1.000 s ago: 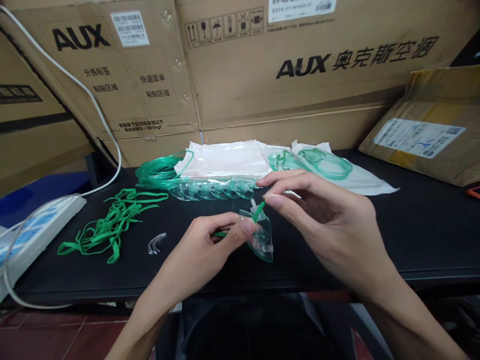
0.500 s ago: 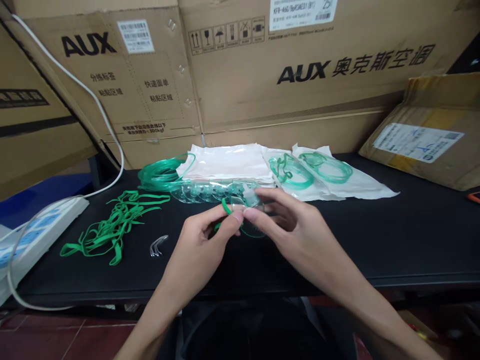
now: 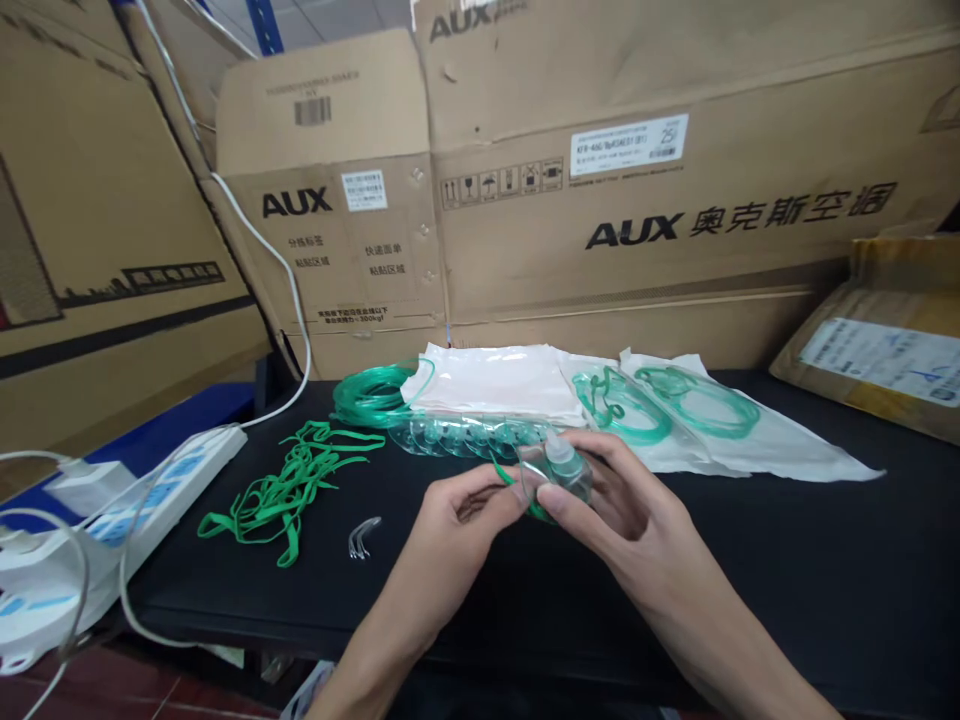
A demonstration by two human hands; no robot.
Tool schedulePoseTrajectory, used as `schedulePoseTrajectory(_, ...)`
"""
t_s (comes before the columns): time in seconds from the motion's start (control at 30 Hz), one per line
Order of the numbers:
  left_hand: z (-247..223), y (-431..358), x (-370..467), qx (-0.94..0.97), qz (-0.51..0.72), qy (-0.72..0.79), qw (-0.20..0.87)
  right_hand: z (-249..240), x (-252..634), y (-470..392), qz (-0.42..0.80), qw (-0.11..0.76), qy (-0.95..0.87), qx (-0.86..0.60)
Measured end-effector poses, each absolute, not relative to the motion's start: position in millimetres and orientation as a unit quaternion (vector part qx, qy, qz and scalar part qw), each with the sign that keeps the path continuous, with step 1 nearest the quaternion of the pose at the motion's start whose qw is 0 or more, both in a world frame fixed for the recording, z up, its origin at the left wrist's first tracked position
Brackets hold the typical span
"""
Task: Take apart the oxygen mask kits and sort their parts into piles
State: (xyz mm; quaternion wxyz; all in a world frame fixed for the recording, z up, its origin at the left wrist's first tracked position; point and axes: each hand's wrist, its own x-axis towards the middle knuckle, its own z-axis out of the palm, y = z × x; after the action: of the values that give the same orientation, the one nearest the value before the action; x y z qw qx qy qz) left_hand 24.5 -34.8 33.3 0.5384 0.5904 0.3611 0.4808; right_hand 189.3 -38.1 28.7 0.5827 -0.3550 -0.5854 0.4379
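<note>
Between my two hands is a clear green oxygen mask (image 3: 574,475) with a whitish connector on top. My right hand (image 3: 626,490) grips its body, thumb in front and fingers behind. My left hand (image 3: 476,510) pinches a green elastic strap (image 3: 504,472) at the mask's left edge; where the strap meets the mask is partly hidden by the fingers. Just behind lies a row of nested clear masks (image 3: 450,437). To the left are a tangle of green elastic straps (image 3: 289,490) and a few thin metal strips (image 3: 364,538).
Behind the masks sit a coil of green tubing (image 3: 375,395), stacked white packets (image 3: 495,380) and two packs with green tubing (image 3: 637,425). A white power strip (image 3: 165,500) with cables stands left. Cardboard boxes (image 3: 517,240) line the back; a taped box (image 3: 877,350) is at right.
The camera view has shifted, so everything sits lower and further right. The mask has turned a little in my hands, showing more of its connector. Both hands keep their hold.
</note>
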Motion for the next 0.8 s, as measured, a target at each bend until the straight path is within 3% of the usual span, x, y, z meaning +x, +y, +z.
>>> schedulePoseTrajectory(0.37, 23, -26, 24, 0.613, 0.44, 0.425, 0.5, 32, 215, -21, 0.351, 0.588, -0.579, -0.443)
schedulePoseTrajectory(0.47, 25, -27, 16, 0.669, 0.412, 0.482, 0.388, 33, 226, -18, 0.331, 0.516, -0.639, -0.464)
schedulePoseTrajectory(0.67, 40, -5, -46, 0.724, 0.415, 0.549, 0.046, 37, 236, -21, 0.3, 0.425, -0.688, -0.506)
schedulePoseTrajectory(0.8, 54, 34, -99, 0.775, 0.266, 0.567, -0.08, 40, 238, -24, 0.304, 0.416, -0.698, -0.498)
